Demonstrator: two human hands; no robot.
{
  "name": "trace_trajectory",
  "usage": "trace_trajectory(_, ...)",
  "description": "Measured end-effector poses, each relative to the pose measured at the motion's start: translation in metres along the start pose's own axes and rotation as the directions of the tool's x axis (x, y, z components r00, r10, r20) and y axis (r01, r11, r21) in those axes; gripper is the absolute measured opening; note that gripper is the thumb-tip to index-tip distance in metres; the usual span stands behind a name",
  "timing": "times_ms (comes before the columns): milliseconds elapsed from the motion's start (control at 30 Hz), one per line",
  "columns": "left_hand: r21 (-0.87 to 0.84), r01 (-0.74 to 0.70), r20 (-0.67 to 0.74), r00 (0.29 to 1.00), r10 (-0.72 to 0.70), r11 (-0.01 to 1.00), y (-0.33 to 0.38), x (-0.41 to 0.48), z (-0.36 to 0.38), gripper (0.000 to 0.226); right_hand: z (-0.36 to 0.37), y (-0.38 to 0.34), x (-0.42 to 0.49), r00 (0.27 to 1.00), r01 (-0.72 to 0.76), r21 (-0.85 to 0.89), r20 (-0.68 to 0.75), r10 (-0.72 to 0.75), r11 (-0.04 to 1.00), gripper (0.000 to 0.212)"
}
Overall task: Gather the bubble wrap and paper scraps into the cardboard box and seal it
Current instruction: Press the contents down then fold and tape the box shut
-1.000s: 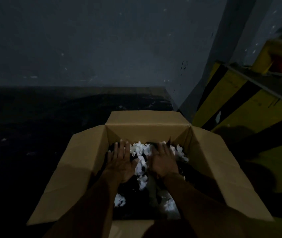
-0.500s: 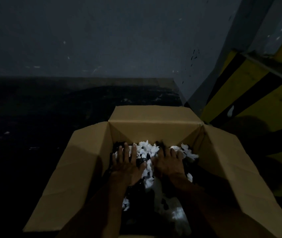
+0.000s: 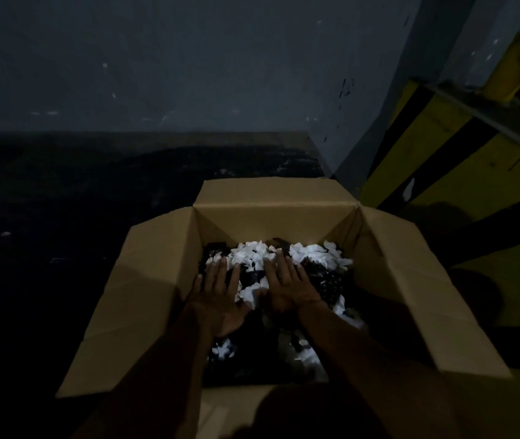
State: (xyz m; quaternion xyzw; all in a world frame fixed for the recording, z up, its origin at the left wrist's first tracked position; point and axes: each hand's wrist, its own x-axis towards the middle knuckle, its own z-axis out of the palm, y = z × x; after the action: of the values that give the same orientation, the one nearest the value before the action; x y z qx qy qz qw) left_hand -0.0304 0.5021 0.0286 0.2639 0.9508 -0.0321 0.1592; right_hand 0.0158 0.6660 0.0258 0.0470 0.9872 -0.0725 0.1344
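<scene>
While the cardboard box (image 3: 271, 213) is sitting open at lower centre of the frame, I am pressing my left hand (image 3: 219, 299) and right hand (image 3: 287, 288) flat on the white paper scraps (image 3: 314, 256) inside, fingers (image 3: 217, 274) straight and gripping nothing; folding the flaps (image 3: 144, 296) shut is looking like the next move.

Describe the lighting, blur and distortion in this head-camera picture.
Head view: dim overall; the brightest patch is the white paper scraps, nearly blown out; the cardboard box is moderately lit; the floor is almost black; the yellow-black barrier smears at top right; wide-angle bending tilts the edges of the wall.
</scene>
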Motion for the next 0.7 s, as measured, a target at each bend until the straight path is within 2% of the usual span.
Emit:
trace_trajectory(33,0.024,-0.006,-0.004,1.0,0.006,1.0,-0.001,-0.001,0.005,0.101,0.001,0.0,0.0,1.0,-0.009,-0.046,0.021,0.01,0.999,0.075)
trace_trajectory(100,0.058,-0.005,0.038,0.999,0.003,0.998,-0.001,0.0,0.013,0.084,0.002,0.0,0.001,0.999,-0.02,-0.072,0.034,0.022,0.997,0.088)
trace_trajectory(200,0.066,0.001,0.114,0.993,-0.008,0.998,0.002,0.003,0.012,0.076,0.002,0.001,0.0,0.999,-0.015,0.077,0.031,0.013,0.997,0.065)
trace_trajectory(233,0.073,-0.001,0.138,0.99,-0.009,0.997,0.002,0.004,0.01,0.076,0.002,0.001,0.0,0.999,-0.013,0.083,0.031,0.01,0.996,0.065)
trace_trajectory(333,0.039,-0.008,0.155,0.988,0.002,0.999,0.001,0.003,0.004,0.076,-0.003,-0.002,-0.001,0.999,-0.028,-0.065,0.025,0.029,0.997,0.076)
trace_trajectory(533,0.007,-0.055,0.06,0.997,0.054,0.998,0.0,0.002,-0.025,0.073,-0.022,0.007,-0.02,0.99,-0.083,-0.038,-0.114,0.078,0.996,0.068)
trace_trajectory(700,0.029,-0.101,-0.116,0.988,0.103,0.994,-0.001,-0.011,-0.048,0.074,-0.034,0.012,-0.04,0.971,-0.171,0.042,-0.163,0.176,0.984,0.067)
